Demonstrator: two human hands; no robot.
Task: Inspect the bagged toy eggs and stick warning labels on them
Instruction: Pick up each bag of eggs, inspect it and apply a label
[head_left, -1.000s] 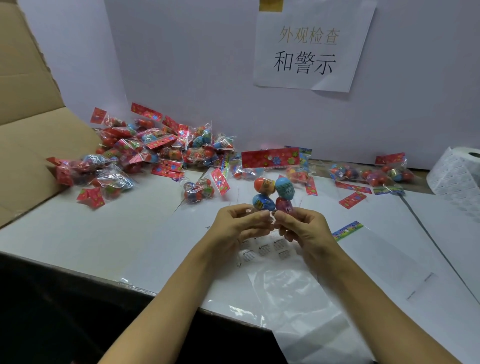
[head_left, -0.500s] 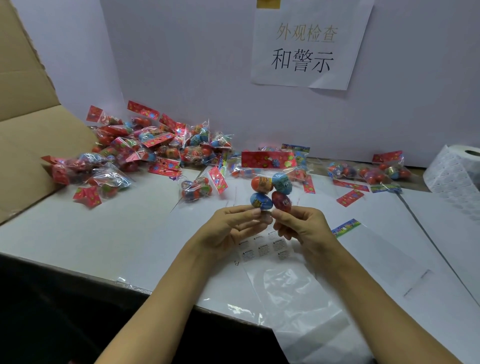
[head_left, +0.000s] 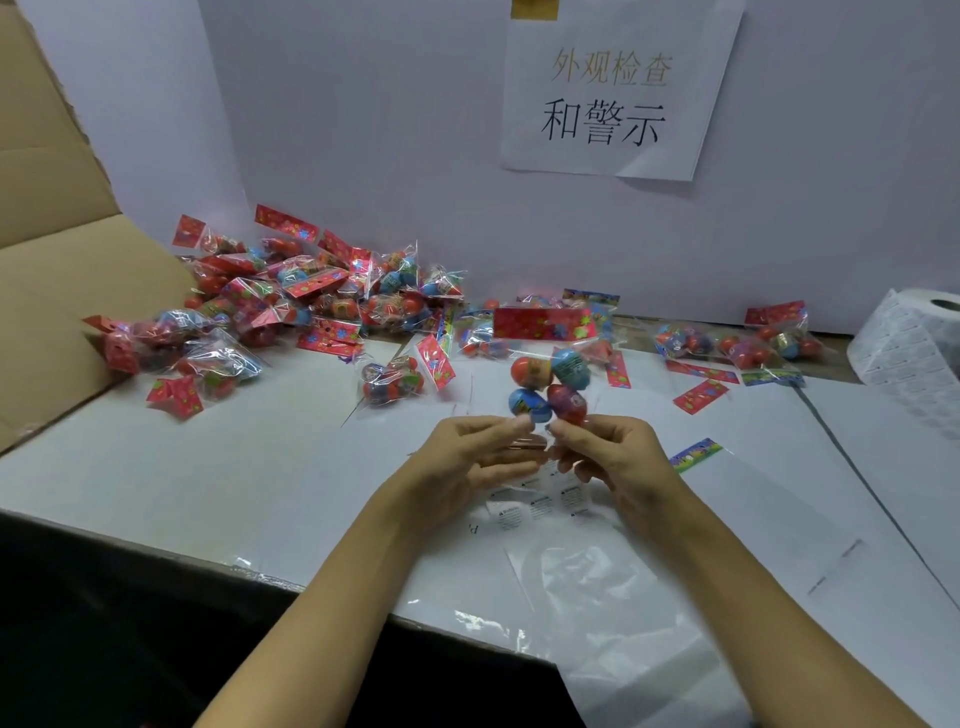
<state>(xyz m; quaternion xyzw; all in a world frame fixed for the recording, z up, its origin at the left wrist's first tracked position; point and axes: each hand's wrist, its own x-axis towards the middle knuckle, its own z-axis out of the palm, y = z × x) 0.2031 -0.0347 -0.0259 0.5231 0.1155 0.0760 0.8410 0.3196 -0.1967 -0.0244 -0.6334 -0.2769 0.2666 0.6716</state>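
Two hands (head_left: 550, 452), pinching egg bag (head_left: 548, 387)

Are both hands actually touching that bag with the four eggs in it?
Touching. The head view shows the left hand and right hand pinching the bottom edge of the bag of eggs, which is held upright above the table.

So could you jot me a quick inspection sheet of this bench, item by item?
Surface: white paper-covered table.
Job's things: clear bag of four coloured toy eggs held upright; small white warning labels beneath the hands; heap of bagged eggs back left; white label roll far right.
Clutter: loose clear plastic bags near the front edge.
Hands: left hand and right hand both pinch the bag's lower end.
Cables: nothing seen.
Surroundings: brown cardboard box left; paper sign on the wall.
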